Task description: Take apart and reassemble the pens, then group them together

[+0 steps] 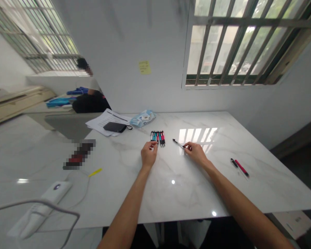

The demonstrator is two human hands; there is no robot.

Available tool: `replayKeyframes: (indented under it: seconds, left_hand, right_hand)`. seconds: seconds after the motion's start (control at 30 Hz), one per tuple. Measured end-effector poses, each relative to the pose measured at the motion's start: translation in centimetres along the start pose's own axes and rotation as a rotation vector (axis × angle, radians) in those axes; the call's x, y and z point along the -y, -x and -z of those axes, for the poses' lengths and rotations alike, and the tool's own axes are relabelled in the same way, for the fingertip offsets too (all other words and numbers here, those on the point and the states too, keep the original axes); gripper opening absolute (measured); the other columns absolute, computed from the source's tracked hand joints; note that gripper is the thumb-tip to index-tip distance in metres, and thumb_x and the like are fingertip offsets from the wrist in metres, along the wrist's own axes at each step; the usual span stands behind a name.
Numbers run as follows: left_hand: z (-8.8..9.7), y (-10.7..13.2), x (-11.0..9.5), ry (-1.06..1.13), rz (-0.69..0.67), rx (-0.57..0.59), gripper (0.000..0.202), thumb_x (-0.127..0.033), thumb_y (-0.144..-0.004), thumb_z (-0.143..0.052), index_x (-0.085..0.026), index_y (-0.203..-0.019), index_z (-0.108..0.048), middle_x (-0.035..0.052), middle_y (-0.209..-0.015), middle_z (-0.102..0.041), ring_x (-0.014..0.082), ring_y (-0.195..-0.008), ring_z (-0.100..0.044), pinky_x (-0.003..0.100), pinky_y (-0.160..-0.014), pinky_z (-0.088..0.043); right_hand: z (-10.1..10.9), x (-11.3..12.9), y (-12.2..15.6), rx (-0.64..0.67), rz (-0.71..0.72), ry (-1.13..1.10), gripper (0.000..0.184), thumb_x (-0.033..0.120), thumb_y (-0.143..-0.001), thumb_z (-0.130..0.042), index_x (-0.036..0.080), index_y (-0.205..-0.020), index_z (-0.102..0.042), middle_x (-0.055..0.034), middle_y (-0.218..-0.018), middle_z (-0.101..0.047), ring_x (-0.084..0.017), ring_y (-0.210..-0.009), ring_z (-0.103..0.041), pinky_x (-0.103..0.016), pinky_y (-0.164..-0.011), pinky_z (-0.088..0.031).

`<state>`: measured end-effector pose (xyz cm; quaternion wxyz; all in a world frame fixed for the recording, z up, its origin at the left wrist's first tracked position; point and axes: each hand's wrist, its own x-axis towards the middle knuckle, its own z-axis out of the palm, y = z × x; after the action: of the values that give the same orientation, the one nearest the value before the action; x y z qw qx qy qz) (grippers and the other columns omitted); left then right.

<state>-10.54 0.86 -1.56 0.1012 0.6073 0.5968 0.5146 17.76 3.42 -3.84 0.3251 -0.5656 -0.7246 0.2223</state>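
Note:
A row of several pens [161, 137] in white, teal, black and red lies side by side on the white marbled table [181, 200]. At the near left end of this row is my left hand [148, 155], its fingers curled and thumb bent in. It covers the lower ends of the leftmost pens; whether it grips one is hidden. To the right of the row, my right hand [196, 152] pinches the near end of a black-and-white pen [178, 143]. That pen points away to the left, close to the tabletop.
A red pen [242, 168] and a black-capped clear pen [234, 163] lie at right. Behind are a tissue pack [143, 118], papers [103, 121] and a black phone [115, 127]. A white power strip [48, 204] and cable [75, 221] occupy the left. A person [90, 93] sits beyond.

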Motion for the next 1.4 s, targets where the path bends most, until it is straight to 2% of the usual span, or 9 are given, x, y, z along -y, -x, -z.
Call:
replayKeyframes:
  seconds: [0.2, 0.43, 0.57, 0.7, 0.9, 1.07, 1.23, 1.33, 1.4]
  left_hand:
    - [-0.1, 0.5, -1.9, -0.018, -0.095, 0.046, 0.02, -0.011, -0.085, -0.058, -0.022, -0.092, -0.074, 0.0029, -0.09, -0.072, 0.0175, -0.079, -0.064, 0.03, -0.074, -0.05]
    - [-0.2, 1.0, -1.7, -0.01, -0.099, 0.07, 0.021, -0.01, -0.086, -0.058, -0.023, -0.091, -0.074, 0.0024, -0.091, -0.072, 0.0172, -0.079, -0.063, 0.029, -0.075, -0.05]
    - [-0.4, 1.2, -1.5, -0.01, -0.096, 0.076, 0.021, -0.009, -0.086, -0.058, -0.022, -0.092, -0.074, 0.0024, -0.092, -0.071, 0.017, -0.078, -0.062, 0.03, -0.076, -0.05]
    - [-0.7, 1.5, -1.8, -0.001, -0.126, 0.111, 0.021, -0.009, -0.087, -0.058, -0.023, -0.092, -0.074, 0.0024, -0.094, -0.072, 0.0169, -0.08, -0.063, 0.03, -0.077, -0.051]
    - [-1.3, 1.9, -2.6, 0.007, -0.175, 0.172, 0.022, -0.009, -0.086, -0.058, -0.023, -0.091, -0.073, 0.0023, -0.092, -0.072, 0.0183, -0.082, -0.064, 0.031, -0.08, -0.051]
    - [-1.8, 2.1, -3.3, 0.034, -0.215, 0.247, 0.022, -0.01, -0.085, -0.057, -0.024, -0.09, -0.073, 0.0019, -0.091, -0.071, 0.0183, -0.08, -0.064, 0.031, -0.078, -0.051]
    - [-2.6, 2.6, -5.2, 0.044, -0.253, 0.33, 0.019, -0.012, -0.085, -0.058, -0.024, -0.089, -0.073, 0.0017, -0.092, -0.071, 0.0183, -0.08, -0.064, 0.032, -0.079, -0.051]
    - [-3.1, 3.3, -6.5, 0.086, -0.267, 0.376, 0.018, -0.014, -0.085, -0.058, -0.024, -0.089, -0.073, 0.002, -0.093, -0.071, 0.0181, -0.08, -0.064, 0.032, -0.078, -0.051]
    - [-3.5, 3.9, -6.9, 0.12, -0.25, 0.393, 0.02, -0.014, -0.086, -0.057, -0.024, -0.089, -0.074, 0.0018, -0.092, -0.071, 0.0172, -0.078, -0.064, 0.031, -0.076, -0.051]
  right_hand:
    - [-1.9, 3.5, -2.8, 0.112, -0.057, 0.098, 0.031, 0.02, -0.085, -0.064, 0.022, -0.115, -0.072, -0.0021, -0.088, -0.077, -0.018, -0.077, -0.069, -0.026, -0.072, -0.048]
    - [-4.9, 7.8, -6.8, 0.154, -0.096, 0.128, 0.032, 0.021, -0.086, -0.068, 0.018, -0.117, -0.073, -0.0075, -0.096, -0.08, -0.022, -0.09, -0.073, -0.028, -0.079, -0.05]
    - [-5.6, 8.5, -7.3, 0.18, -0.091, 0.13, 0.028, 0.027, -0.087, -0.071, 0.017, -0.113, -0.075, -0.0099, -0.094, -0.08, -0.024, -0.091, -0.074, -0.029, -0.079, -0.051]
    - [-4.3, 7.8, -5.9, 0.199, -0.067, 0.117, 0.028, 0.035, -0.09, -0.071, 0.018, -0.111, -0.076, -0.0094, -0.091, -0.079, -0.023, -0.087, -0.074, -0.029, -0.078, -0.051]
    - [0.9, 3.1, 0.2, 0.185, 0.096, 0.04, 0.029, 0.026, -0.09, -0.064, 0.023, -0.118, -0.072, -0.002, -0.092, -0.076, -0.017, -0.081, -0.069, -0.029, -0.079, -0.052]
    - [8.6, -2.8, 6.2, 0.06, 0.201, 0.094, 0.049, 0.014, -0.082, -0.057, 0.025, -0.129, -0.066, -0.0057, -0.112, -0.073, -0.024, -0.106, -0.065, -0.041, -0.093, -0.053]
    - [16.8, -7.4, 9.2, -0.006, 0.109, 0.246, 0.065, 0.006, -0.075, -0.057, 0.026, -0.136, -0.061, -0.0073, -0.13, -0.068, -0.027, -0.127, -0.056, -0.049, -0.114, -0.043]
    - [20.1, -9.0, 9.5, 0.09, 0.035, 0.256, 0.065, 0.009, -0.076, -0.059, 0.028, -0.138, -0.062, -0.0072, -0.135, -0.067, -0.028, -0.129, -0.056, -0.05, -0.114, -0.043]
    - [21.3, -9.8, 9.5, 0.192, 0.007, 0.231, 0.062, 0.014, -0.077, -0.062, 0.028, -0.137, -0.063, -0.0073, -0.136, -0.067, -0.029, -0.127, -0.058, -0.05, -0.11, -0.047]
